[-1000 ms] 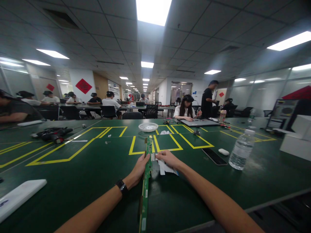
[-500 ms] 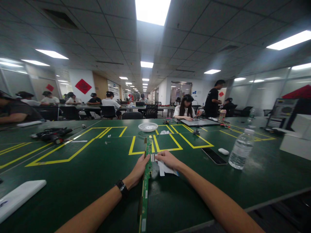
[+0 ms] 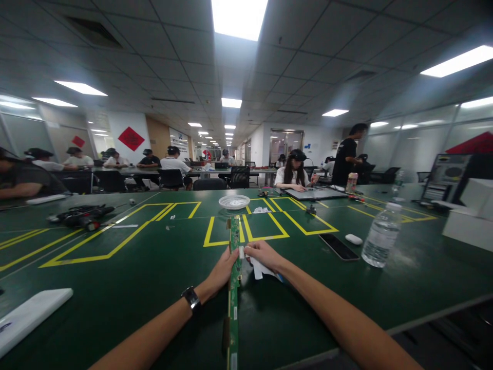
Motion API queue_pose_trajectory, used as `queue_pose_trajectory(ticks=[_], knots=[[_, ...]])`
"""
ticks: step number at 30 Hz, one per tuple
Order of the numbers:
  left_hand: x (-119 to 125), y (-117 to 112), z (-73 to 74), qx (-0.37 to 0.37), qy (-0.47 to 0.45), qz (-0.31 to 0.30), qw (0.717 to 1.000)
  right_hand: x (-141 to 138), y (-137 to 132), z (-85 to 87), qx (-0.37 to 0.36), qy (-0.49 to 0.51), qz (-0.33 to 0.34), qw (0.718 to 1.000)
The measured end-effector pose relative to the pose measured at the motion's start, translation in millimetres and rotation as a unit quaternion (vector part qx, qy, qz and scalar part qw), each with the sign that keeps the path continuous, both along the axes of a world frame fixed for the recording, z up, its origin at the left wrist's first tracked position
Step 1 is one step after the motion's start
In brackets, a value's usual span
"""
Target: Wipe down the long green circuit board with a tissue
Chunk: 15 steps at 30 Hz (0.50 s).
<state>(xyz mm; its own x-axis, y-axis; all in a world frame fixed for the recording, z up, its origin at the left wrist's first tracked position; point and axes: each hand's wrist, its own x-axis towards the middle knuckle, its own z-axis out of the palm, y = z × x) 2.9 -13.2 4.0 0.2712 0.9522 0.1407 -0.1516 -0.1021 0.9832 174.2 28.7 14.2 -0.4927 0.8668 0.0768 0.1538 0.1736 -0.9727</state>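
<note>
A long, narrow green circuit board (image 3: pixel 233 303) runs away from me over the table, with brownish strips along its left edge. My left hand (image 3: pixel 220 272), a dark watch on its wrist, is closed on the board's left side near the far end. My right hand (image 3: pixel 265 255) pinches a white flat ribbon cable (image 3: pixel 259 269) beside the board's right edge. The cable's end lies against the board at a small whitish piece. Below my right hand the rest of the cable hangs folded, showing a blue tip. My fingers partly cover where cable and board meet.
On the green table (image 3: pixel 154 303) are a water bottle (image 3: pixel 381 236), a phone (image 3: pixel 339 247), a white case (image 3: pixel 353 239), a white basket (image 3: pixel 234 202), a dark tool (image 3: pixel 82 216) and a white slab (image 3: pixel 33 316). Yellow tape marks rectangles. People sit at tables beyond.
The board's near end has swung slightly right. Both hands keep nearly the same places and holds. In the background, the standing person has shifted a little right.
</note>
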Motion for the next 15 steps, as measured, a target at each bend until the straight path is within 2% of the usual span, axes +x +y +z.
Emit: queue_pose_trajectory(ticks=[3, 6, 10, 15], knots=[[2.0, 0.6, -4.1, -0.007, 0.011, 0.001, 1.0, -4.6, -4.2, 6.1, -0.019, 0.032, 0.01, 0.999], [5.3, 0.5, -6.3, -0.014, 0.027, -0.004, 1.0, -6.6, -6.5, 13.0, -0.001, 0.047, 0.012, 0.999], [8.2, 2.5, -4.7, 0.002, 0.001, 0.011, 1.0, -0.4, -0.1, 11.8, 0.06, -0.024, -0.029, 0.998], [-1.8, 18.1, -6.0, 0.022, 0.014, 0.051, 0.998, 20.5, 22.8, 0.5, 0.075, -0.1, -0.098, 0.987]])
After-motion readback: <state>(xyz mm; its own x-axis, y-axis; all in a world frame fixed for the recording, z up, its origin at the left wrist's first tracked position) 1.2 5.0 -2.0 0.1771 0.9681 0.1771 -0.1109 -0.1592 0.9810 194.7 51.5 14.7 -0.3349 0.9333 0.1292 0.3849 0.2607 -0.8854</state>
